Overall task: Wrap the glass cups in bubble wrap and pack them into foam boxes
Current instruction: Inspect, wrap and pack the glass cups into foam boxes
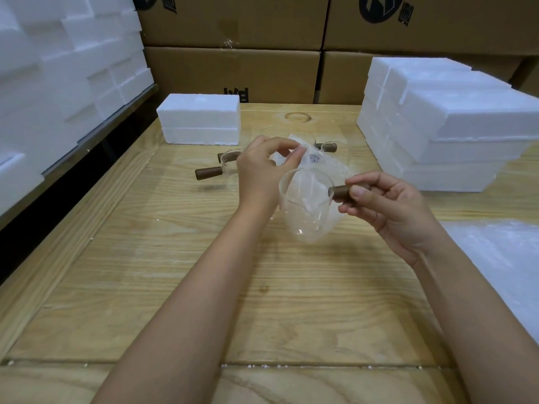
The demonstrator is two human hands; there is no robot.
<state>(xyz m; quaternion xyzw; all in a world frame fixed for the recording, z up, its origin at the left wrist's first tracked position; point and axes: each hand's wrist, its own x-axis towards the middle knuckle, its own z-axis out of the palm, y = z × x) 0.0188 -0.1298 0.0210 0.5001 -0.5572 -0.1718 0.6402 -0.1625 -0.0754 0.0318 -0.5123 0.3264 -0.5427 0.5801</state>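
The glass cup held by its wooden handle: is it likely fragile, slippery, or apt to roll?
Probably fragile: the glass cup looks thin and clear. Laid sideways, its round body might roll, though the wooden handle in the right hand should stop it. Smooth glass may slip.

A clear, wooden-handled glass cup (303, 211) tilts, held aloft, against crumpled bubble wrap (329, 164).

Left grip (262, 170) pinching, right grip (388, 205) curled tight — close together, raised
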